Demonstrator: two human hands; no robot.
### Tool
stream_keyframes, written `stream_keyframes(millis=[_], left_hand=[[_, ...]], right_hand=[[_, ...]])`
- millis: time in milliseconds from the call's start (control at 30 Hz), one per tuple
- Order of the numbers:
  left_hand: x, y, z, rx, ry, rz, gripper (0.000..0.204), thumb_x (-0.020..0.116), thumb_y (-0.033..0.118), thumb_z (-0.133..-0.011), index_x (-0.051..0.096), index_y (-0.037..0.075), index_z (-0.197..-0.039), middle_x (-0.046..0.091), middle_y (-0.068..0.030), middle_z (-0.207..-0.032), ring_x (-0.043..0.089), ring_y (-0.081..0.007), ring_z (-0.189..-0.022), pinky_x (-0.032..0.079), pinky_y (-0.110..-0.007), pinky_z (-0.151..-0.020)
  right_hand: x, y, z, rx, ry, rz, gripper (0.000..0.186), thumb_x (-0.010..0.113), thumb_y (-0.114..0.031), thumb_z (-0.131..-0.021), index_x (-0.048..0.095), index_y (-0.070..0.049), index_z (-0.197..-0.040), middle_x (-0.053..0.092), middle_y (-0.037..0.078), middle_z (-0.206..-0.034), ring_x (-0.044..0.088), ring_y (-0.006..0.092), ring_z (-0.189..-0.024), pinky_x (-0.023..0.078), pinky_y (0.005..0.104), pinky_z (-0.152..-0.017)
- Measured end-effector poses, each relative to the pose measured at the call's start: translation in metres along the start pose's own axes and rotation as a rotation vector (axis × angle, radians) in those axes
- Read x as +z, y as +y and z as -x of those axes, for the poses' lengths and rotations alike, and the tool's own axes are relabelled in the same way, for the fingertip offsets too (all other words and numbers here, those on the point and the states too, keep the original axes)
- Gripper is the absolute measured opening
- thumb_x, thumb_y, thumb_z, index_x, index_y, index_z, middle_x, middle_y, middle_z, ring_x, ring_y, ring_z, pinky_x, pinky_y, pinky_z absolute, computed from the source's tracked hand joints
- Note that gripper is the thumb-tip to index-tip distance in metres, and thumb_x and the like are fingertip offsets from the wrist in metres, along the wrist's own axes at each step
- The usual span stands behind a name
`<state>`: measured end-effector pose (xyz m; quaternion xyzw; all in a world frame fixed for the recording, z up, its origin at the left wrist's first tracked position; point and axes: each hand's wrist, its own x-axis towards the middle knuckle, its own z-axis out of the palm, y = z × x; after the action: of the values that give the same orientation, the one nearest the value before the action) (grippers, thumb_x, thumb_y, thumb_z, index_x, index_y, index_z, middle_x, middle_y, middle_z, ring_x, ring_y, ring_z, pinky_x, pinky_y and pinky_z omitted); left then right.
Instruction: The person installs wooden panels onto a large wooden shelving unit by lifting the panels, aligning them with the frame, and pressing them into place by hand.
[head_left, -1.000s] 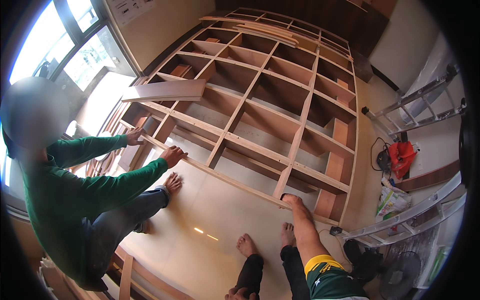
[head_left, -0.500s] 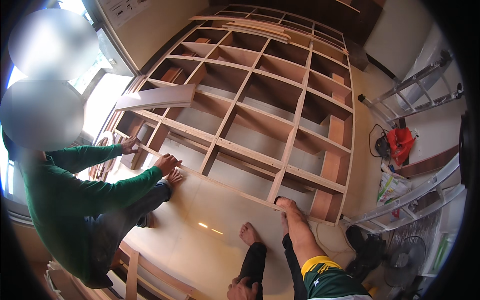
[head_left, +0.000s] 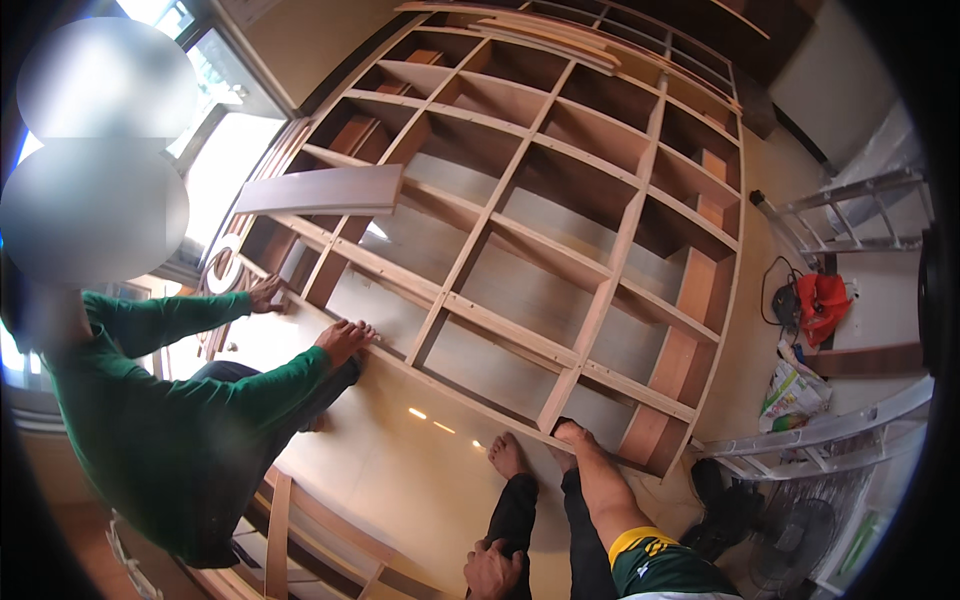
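Observation:
A large wooden grid frame (head_left: pixel 530 355) spreads across the floor, divided into many compartments. My right hand (head_left: pixel 572 432) grips its front edge near an upright divider. My left hand (head_left: pixel 492 568) rests bent over my left knee, above my bare left foot (head_left: pixel 506 455). At the left, a person in a green long sleeve (head_left: pixel 170 420) leans toward the frame, with one hand (head_left: pixel 265 292) and the other (head_left: pixel 345 340) on its front rail. A loose wide board (head_left: pixel 320 187) lies across the left compartments, and thin strips (head_left: pixel 540 38) lie on the far end.
Aluminium ladders (head_left: pixel 820 440) lie at the right, near a red bag (head_left: pixel 822 308), a white sack (head_left: pixel 790 400) and a black fan (head_left: pixel 790 540). A window (head_left: pixel 220 170) is at the upper left. More wooden pieces (head_left: pixel 280 530) lie at the lower left.
The view has shifted and turned slightly, so the grid sits a little further right. Both my hands and the other person's hands stay in much the same places.

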<state>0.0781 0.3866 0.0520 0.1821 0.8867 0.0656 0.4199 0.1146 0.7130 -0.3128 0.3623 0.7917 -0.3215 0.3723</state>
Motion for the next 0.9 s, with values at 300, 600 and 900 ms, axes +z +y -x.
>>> stream_keyframes(millis=[300,600,900], left_hand=[[0.014,-0.064,0.008,-0.156,0.013,0.109,0.05,0.071,0.049,-0.084,0.074,0.016,-0.122,0.064,-0.0187,-0.129,0.063,-0.0424,-0.114,0.053,-0.052,-0.096],[0.015,-0.125,0.049,-0.139,0.04,0.276,0.039,0.074,0.038,-0.086,0.075,0.01,-0.113,0.068,-0.0192,-0.119,0.066,-0.0392,-0.107,0.054,-0.048,-0.094],[0.025,-0.142,0.038,0.041,0.137,0.296,0.037,0.074,0.037,-0.087,0.076,0.011,-0.113,0.068,-0.0188,-0.122,0.067,-0.0387,-0.105,0.054,-0.047,-0.094]], right_hand=[[-0.046,-0.042,0.046,0.075,-0.069,-0.122,0.059,0.056,-0.05,-0.094,0.058,-0.019,-0.144,0.056,0.014,-0.149,0.052,0.0334,-0.138,0.045,0.0448,-0.111],[-0.047,-0.042,0.077,0.234,-0.013,-0.093,0.06,0.054,-0.051,-0.094,0.058,-0.02,-0.145,0.055,0.013,-0.151,0.051,0.0325,-0.139,0.045,0.0443,-0.112],[-0.056,-0.058,0.093,0.251,-0.002,-0.111,0.06,0.053,-0.052,-0.095,0.057,-0.02,-0.146,0.054,0.012,-0.152,0.05,0.0317,-0.14,0.044,0.0439,-0.112]])
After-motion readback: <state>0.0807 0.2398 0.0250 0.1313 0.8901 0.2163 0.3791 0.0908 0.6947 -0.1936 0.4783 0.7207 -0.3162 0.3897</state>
